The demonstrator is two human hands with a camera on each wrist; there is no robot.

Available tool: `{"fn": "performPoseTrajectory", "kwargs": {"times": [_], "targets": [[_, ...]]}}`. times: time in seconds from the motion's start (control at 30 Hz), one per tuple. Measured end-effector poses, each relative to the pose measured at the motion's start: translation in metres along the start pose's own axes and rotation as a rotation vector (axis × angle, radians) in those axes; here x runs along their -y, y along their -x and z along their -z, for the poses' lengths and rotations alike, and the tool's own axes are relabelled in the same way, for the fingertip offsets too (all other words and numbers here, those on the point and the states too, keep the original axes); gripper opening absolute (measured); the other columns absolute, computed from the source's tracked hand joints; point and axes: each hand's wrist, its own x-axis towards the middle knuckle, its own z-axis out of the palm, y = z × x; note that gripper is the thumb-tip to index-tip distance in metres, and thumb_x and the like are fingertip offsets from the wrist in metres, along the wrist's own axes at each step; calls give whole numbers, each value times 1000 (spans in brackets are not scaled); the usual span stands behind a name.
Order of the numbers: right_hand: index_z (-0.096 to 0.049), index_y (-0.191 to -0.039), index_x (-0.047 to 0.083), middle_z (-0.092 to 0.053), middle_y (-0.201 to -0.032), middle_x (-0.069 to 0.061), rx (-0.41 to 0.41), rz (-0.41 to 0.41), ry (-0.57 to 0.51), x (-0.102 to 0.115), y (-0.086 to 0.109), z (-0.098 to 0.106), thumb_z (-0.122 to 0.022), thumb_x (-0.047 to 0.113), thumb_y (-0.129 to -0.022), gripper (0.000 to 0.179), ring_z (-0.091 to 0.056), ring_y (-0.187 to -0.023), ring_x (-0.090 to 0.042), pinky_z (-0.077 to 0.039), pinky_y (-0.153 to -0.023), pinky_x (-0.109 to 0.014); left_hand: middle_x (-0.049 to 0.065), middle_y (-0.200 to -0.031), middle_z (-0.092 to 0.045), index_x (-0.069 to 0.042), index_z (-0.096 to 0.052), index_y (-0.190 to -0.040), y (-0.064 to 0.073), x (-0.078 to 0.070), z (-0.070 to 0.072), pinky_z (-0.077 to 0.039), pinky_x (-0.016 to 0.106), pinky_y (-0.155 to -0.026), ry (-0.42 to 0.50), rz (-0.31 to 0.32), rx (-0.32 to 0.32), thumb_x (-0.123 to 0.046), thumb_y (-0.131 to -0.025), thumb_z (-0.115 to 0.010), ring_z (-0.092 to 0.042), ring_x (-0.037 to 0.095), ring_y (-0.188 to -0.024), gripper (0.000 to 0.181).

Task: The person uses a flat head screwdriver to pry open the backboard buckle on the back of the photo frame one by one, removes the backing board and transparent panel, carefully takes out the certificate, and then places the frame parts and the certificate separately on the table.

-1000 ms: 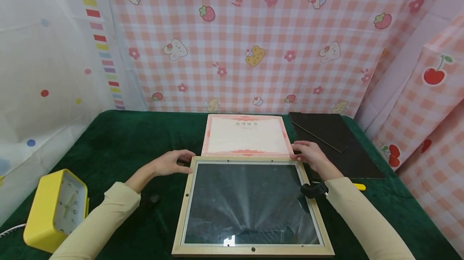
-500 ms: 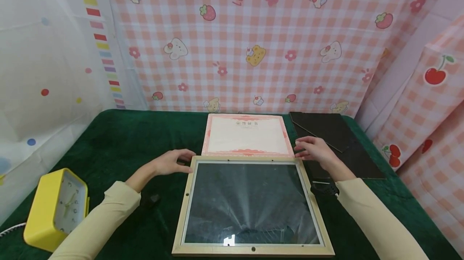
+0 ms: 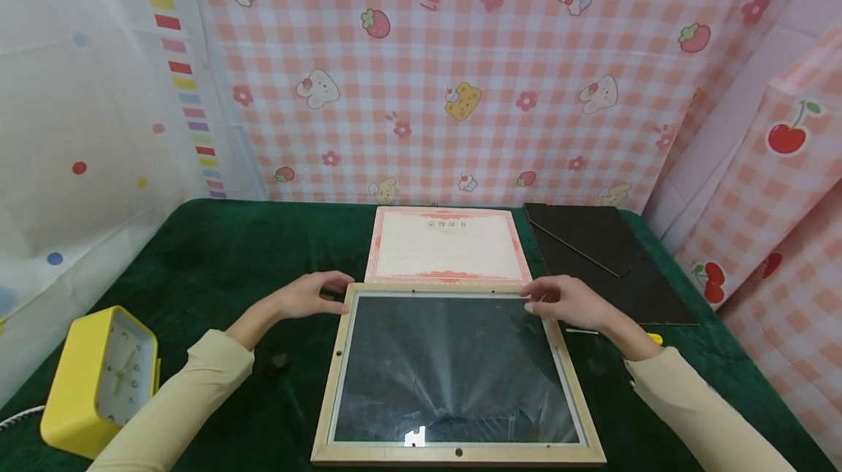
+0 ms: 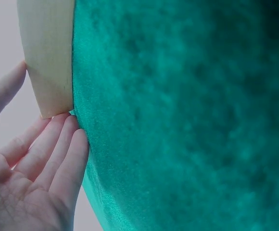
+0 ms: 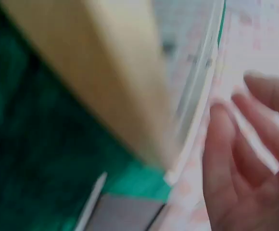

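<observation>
A picture frame (image 3: 459, 451) of pale wood lies flat with its dark glassy panel (image 3: 447, 370) upward. My left hand (image 3: 309, 295) rests at its far left corner. In the left wrist view the thumb touches one side of the wooden corner (image 4: 48, 57), and nearly straight fingertips (image 4: 69, 120) touch its end. Over the far right corner hovers my right hand (image 3: 569, 300), fingers loosely bent. The right wrist view is blurred, but those fingers (image 5: 221, 134) appear apart from the frame and hold nothing. Behind the frame lies a pink-bordered certificate (image 3: 450, 245), its near edge at the frame.
A black board (image 3: 605, 260) lies at the back right. Near the frame's right side is a tool with a yellow handle (image 3: 655, 338) and metal shaft (image 3: 582, 331), partly hidden by my arm. A yellow clock (image 3: 99, 381) stands left. Green cloth (image 3: 263, 238) covers the table.
My right hand drew slightly away to the right from the frame's far right corner, then came back left over it. The left hand and the frame have stayed put.
</observation>
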Motion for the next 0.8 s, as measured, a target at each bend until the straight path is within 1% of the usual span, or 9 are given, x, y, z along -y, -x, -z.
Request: {"fn": "performPoseTrajectory", "kwargs": {"times": [0.07,0.13,0.27,0.33,0.4,0.53,0.63,0.73,0.8], "targets": [[-58,-110,0,-58,-99,-8,84,102,2,11,-2,-9,-58,17,-87,29,-54,-85,-22,-47,-70,-33,24,-117,-47,9,-42,-121,1,-4,0,-37,48,-87,8,-2,2,-10,-83,-61,-43,39,-107,46],[-58,-111,3,-57,-105,-5,162,192,14,23,-4,-20,-58,18,-87,29,-53,-92,-20,-45,-77,-35,22,-117,-47,8,-42,-121,1,-3,0,-37,47,-87,1,-5,1,-12,-84,-61,-44,37,-107,47],[-59,-112,8,-55,-109,1,287,349,84,51,-9,-41,-58,23,-86,30,-50,-100,-16,-41,-84,-36,18,-118,-48,4,-44,-122,-3,10,-1,-38,45,-87,-17,-7,-9,-17,-83,-62,-45,33,-107,48],[-59,-113,10,-53,-110,3,335,408,134,64,-10,-52,-57,28,-87,32,-48,-101,-13,-40,-85,-34,16,-117,-49,2,-45,-122,-4,13,-1,-39,44,-87,-23,-6,-10,-20,-83,-63,-46,31,-106,49],[-58,-114,12,-52,-110,6,386,433,171,77,-10,-64,-56,33,-87,34,-46,-100,-9,-39,-85,-31,14,-115,-50,1,-46,-121,-5,15,-2,-39,43,-86,-30,-4,-13,-21,-82,-64,-46,30,-104,49],[-58,-113,15,-53,-97,10,501,476,230,99,-7,-87,-55,40,-85,38,-47,-87,-2,-41,-74,-19,12,-109,-52,-1,-46,-121,-4,12,-1,-41,43,-84,-66,13,-17,-23,-82,-64,-48,29,-98,48],[-57,-113,16,-51,-85,12,582,530,264,112,-6,-104,-58,38,-84,36,-46,-73,4,-37,-62,-10,12,-104,-53,0,-45,-121,-4,10,1,-44,41,-77,-74,32,-2,-24,-83,-63,-51,26,-90,49],[-56,-112,18,-48,-74,15,617,578,304,122,-4,-118,-61,32,-83,32,-41,-61,8,-34,-54,-7,12,-101,-54,0,-45,-121,-6,10,1,-46,36,-67,-24,75,15,-23,-84,-61,-54,22,-81,46],[-55,-111,19,-46,-67,15,620,598,334,126,-4,-125,-63,28,-82,31,-38,-56,9,-32,-51,-7,13,-99,-54,1,-46,-120,-9,10,2,-47,35,-64,28,105,18,-22,-85,-59,-56,21,-77,43]]}}
